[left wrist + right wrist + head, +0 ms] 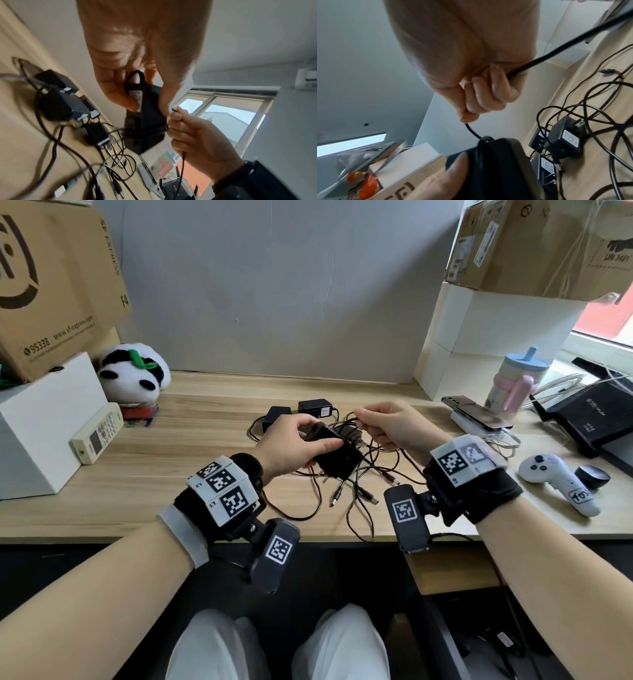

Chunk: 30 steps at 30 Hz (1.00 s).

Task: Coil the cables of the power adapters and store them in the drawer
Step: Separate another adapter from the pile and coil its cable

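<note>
My left hand [301,440] grips a black power adapter [337,451] above the desk, thumb across its top; the left wrist view shows the same adapter [145,121] between thumb and fingers. Just to its right, my right hand [387,426] pinches that adapter's thin black cable [573,44], which runs through the curled fingers [488,94] down to the adapter [496,169]. Several more black adapters [313,408] lie behind on the desk amid a tangle of loose cables [346,498]. No drawer shows in any view.
A wooden desk [171,474] carries a white remote [97,433], a panda plush [135,371], a phone on a power bank [478,417], a pastel cup [517,381], a white controller [555,477] and a black router [589,419]. Cardboard and white boxes [51,412] flank both sides.
</note>
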Available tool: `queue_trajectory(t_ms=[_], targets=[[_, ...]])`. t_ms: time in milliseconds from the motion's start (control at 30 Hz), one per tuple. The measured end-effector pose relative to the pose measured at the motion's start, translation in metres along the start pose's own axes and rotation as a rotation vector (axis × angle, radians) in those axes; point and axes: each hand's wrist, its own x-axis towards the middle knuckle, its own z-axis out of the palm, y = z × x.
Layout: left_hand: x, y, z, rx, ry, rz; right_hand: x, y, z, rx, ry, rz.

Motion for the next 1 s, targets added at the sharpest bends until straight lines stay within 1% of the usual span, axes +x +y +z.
queue_trajectory(t_ms=[100,167,233,300,400,500,733,800,867,1000], targets=[[0.003,-0.008,0.005,-0.196,0.173,-0.092,-0.007,0.0,0.009,0.025,-0.009,-0.079],[0.005,-0.009,0.009,-0.365,0.251,-0.17,-0.011,0.004,0.014,0.038,-0.034,-0.106],[0.006,-0.007,0.011,-0.533,0.286,-0.226,-0.014,0.009,0.017,0.07,-0.055,-0.103],[0.006,-0.004,0.01,-0.689,0.293,-0.266,-0.015,0.015,0.019,0.11,-0.074,-0.088],[0.005,-0.003,0.009,-0.87,0.28,-0.319,-0.018,0.023,0.02,0.133,-0.103,-0.064],[0.003,-0.004,0.008,-0.995,0.244,-0.359,-0.019,0.03,0.02,0.108,-0.106,-0.037],[0.0,-0.002,0.009,-1.147,0.224,-0.381,-0.015,0.035,0.025,0.085,-0.145,-0.022],[0.0,-0.002,0.009,-1.172,0.201,-0.383,-0.013,0.035,0.026,0.076,-0.151,-0.026],[0.0,-0.003,0.008,-1.178,0.151,-0.383,-0.011,0.037,0.025,0.083,-0.156,-0.026],[-0.002,-0.005,0.004,-1.083,-0.026,-0.377,-0.005,0.039,0.015,0.196,-0.145,0.026]])
